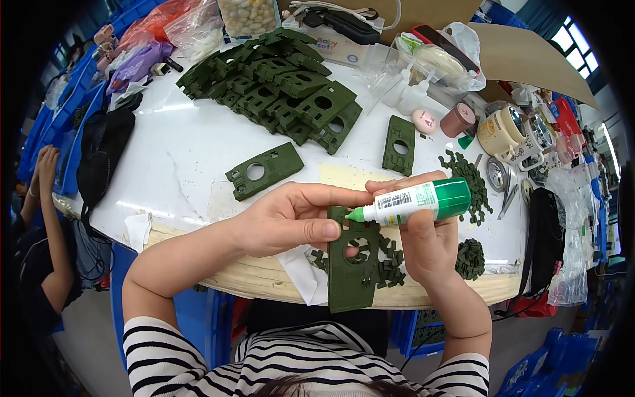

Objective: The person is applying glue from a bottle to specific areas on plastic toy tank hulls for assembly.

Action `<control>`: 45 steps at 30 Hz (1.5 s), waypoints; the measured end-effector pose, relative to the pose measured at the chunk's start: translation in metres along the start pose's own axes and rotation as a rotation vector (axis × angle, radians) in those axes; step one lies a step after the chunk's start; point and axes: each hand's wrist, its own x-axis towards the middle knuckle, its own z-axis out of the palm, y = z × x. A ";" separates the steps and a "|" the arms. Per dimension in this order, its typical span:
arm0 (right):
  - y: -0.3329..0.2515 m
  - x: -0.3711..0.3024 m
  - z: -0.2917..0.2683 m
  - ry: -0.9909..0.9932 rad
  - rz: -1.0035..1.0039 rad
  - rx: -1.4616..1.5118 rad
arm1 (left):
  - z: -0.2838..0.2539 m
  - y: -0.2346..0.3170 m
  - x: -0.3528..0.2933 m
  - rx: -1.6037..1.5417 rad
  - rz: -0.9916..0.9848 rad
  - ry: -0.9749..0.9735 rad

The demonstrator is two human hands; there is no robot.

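Observation:
My left hand (288, 218) is closed on a dark green plastic model-tank hull (345, 284), thumb on its edge. The hull hangs upright over the table's near edge, and a fingertip shows through its round hole. My right hand (430, 248) grips a white glue bottle (403, 204) with a green base, tilted sideways. Its green nozzle points left and meets or nearly meets the hull's upper end; I cannot tell whether glue is coming out. Behind the hull lie small green pieces (391, 264). Two single hulls rest beyond my hands, one left (274, 173) and one right (408, 137).
A big heap of green hulls (264, 79) covers the table's far middle. More small pieces (469, 178) lie at the right, near tweezers (509, 195), tape and a cream mug (499, 132). A black bag (106, 155) hangs at the left edge. Another person's arms (53, 225) show far left.

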 end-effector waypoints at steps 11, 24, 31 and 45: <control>-0.001 0.001 0.003 -0.018 -0.040 -0.055 | -0.001 0.000 -0.003 0.036 -0.009 0.021; -0.001 0.000 0.003 -0.016 -0.057 -0.073 | 0.001 0.001 -0.002 0.029 -0.020 0.033; 0.000 0.000 0.002 -0.018 -0.073 -0.080 | 0.001 0.000 -0.002 0.024 -0.015 0.038; -0.001 0.001 0.003 -0.026 -0.057 -0.048 | 0.000 0.002 0.000 0.027 -0.005 0.025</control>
